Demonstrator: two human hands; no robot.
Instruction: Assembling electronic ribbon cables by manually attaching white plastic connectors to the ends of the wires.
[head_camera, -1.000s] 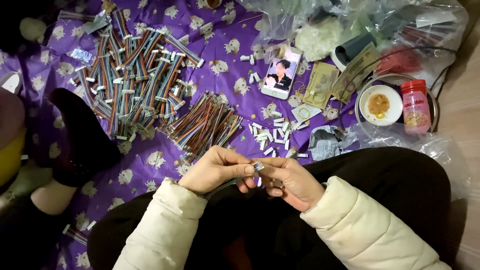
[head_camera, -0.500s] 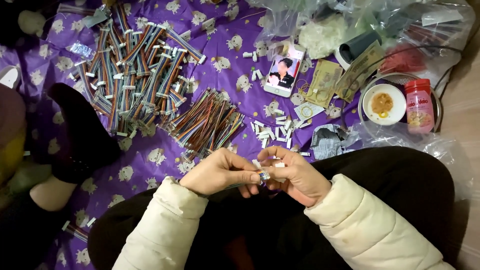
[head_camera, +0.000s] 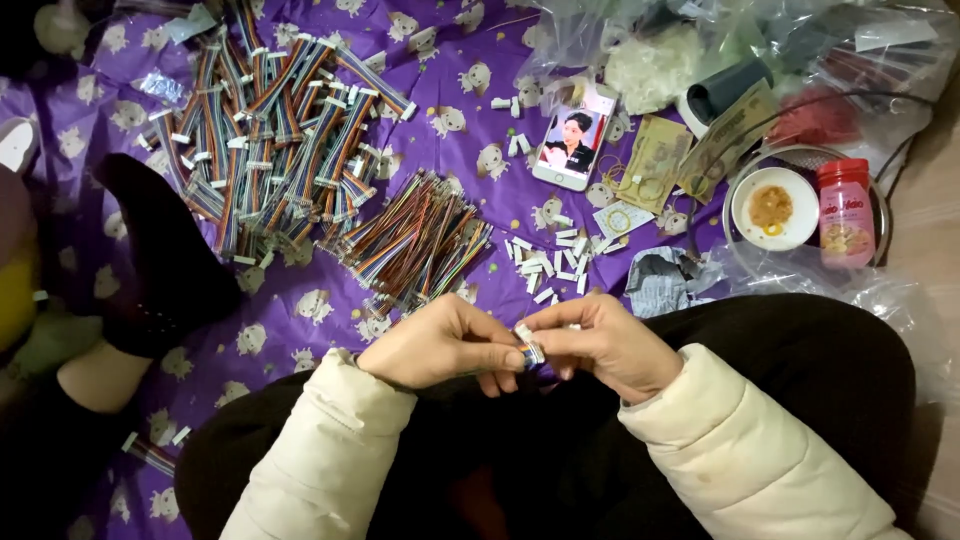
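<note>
My left hand (head_camera: 440, 345) and right hand (head_camera: 605, 345) pinch one small white plastic connector (head_camera: 527, 343) (fingertips touching), just below the loose multicoloured ribbon-wire bundle (head_camera: 415, 240).

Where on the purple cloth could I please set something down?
Bare cloth lies between the loose wire bundle, the black sock and the left hand. Around the phone and white connectors it is crowded.
</note>
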